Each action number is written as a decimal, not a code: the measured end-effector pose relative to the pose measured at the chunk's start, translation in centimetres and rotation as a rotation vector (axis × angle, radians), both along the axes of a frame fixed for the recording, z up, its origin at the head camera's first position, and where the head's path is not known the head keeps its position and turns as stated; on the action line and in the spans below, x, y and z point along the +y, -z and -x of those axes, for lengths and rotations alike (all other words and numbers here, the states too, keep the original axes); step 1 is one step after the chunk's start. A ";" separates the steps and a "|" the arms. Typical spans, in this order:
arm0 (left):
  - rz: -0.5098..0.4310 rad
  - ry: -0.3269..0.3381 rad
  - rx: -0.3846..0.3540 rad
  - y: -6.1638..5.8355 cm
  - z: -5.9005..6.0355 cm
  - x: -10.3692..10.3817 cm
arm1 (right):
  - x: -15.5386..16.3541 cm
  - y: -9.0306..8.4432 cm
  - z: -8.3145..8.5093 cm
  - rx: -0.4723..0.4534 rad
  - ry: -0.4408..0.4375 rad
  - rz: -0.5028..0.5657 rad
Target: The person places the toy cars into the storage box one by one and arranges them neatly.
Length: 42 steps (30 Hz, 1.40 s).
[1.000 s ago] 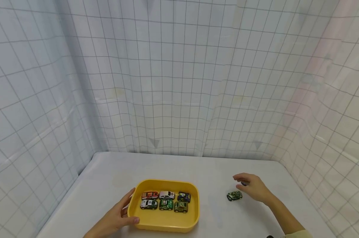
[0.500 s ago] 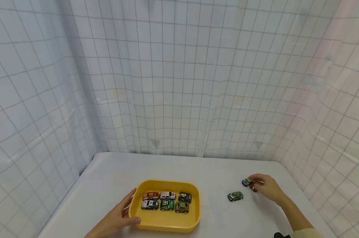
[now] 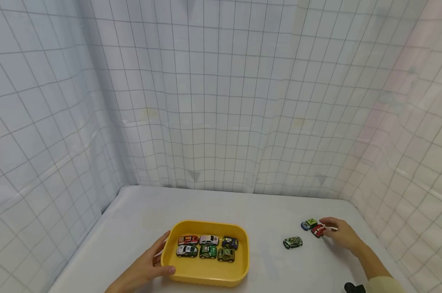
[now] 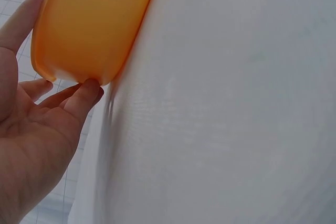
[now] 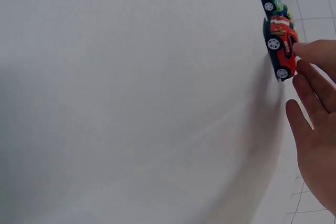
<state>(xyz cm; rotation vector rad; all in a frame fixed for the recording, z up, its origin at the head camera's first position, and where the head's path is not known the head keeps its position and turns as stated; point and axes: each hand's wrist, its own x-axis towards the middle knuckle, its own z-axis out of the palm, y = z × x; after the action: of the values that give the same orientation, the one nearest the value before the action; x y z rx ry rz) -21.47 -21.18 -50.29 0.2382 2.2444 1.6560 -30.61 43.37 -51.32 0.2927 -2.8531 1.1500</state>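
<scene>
red toy car (image 3: 318, 231) sits low at the right of the head view, on the white desk (image 3: 272, 211), and the right hand (image 3: 342, 235) reaches it from the frame's right side. in the right wrist view the same red toy car (image 5: 281, 46) lies at the upper right of the frame, its long axis running roughly up and down the picture, with the fingers (image 5: 315, 52) straight and slightly apart; one fingertip touches the car's near side, and nothing is curled round it. just beyond it, nose to tail, lies a blue and green toy car (image 3: 309, 224), close enough that i cannot tell whether the two touch. a camouflage green toy car (image 3: 293, 243) stands apart, lower and further toward the frame's centre. the right hand is plainly the nearer one to all three.

further left, in the lower middle of the head view, is a yellow tray (image 3: 206, 273). it holds six toy cars (image 3: 207, 246) in two rows of three, side by side. the left hand (image 3: 147, 268) grips the tray's left rim, thumb along the near edge; the left wrist view shows fingers (image 4: 79, 100) pressed under its rounded corner.
</scene>
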 end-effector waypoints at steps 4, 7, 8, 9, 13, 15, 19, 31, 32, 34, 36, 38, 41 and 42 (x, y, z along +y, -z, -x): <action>-0.004 -0.007 0.002 -0.1 0.2 0.1 | 0.1 0.1 0.3 -0.018 0.002 -0.029; -0.002 -0.020 -0.005 -0.2 0.2 0.1 | 0.2 0.2 0.5 -0.022 -0.006 -0.043; -0.002 -0.025 -0.009 -0.2 0.2 0.1 | 0.2 0.3 0.6 -0.026 0.001 -0.045; -0.001 -0.027 -0.010 -0.2 0.2 0.1 | 0.2 0.4 0.6 -0.031 0.006 -0.049; -0.002 -0.034 -0.018 -0.1 0.2 0.1 | 0.2 0.5 0.6 -0.046 0.018 -0.055; -0.003 -0.033 -0.018 0.0 0.2 0.0 | 0.1 0.5 0.6 -0.060 0.008 -0.035; -0.006 -0.025 -0.013 0.2 0.2 -0.1 | 0.1 0.4 0.5 -0.080 -0.005 -0.033; -0.011 -0.015 -0.009 0.4 0.2 0.0 | 1.3 0.1 0.6 -0.062 0.037 -0.130; -0.007 -0.018 -0.009 0.3 0.2 0.1 | 1.3 0.2 0.6 -0.064 0.035 -0.122; -0.004 -0.023 -0.011 0.3 0.2 0.1 | 1.3 0.3 0.6 -0.077 0.043 -0.099; -0.008 -0.021 -0.013 0.3 0.2 0.1 | 1.2 0.3 0.5 -0.081 0.039 -0.082; -0.011 -0.016 -0.013 0.3 0.2 0.0 | 1.2 0.5 0.5 -0.084 0.043 -0.070; -0.017 -0.005 -0.008 0.3 0.3 0.0 | 1.1 0.4 0.4 -0.081 0.057 -0.067; -0.015 -0.004 -0.007 0.3 0.3 0.0 | 1.1 0.4 0.4 -0.090 0.075 -0.059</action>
<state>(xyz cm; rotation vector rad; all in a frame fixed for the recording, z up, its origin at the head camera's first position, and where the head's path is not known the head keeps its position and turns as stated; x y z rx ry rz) -21.79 -21.23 -50.60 0.2316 2.2302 1.6735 -31.03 44.44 -51.70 0.1389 -2.9512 1.0948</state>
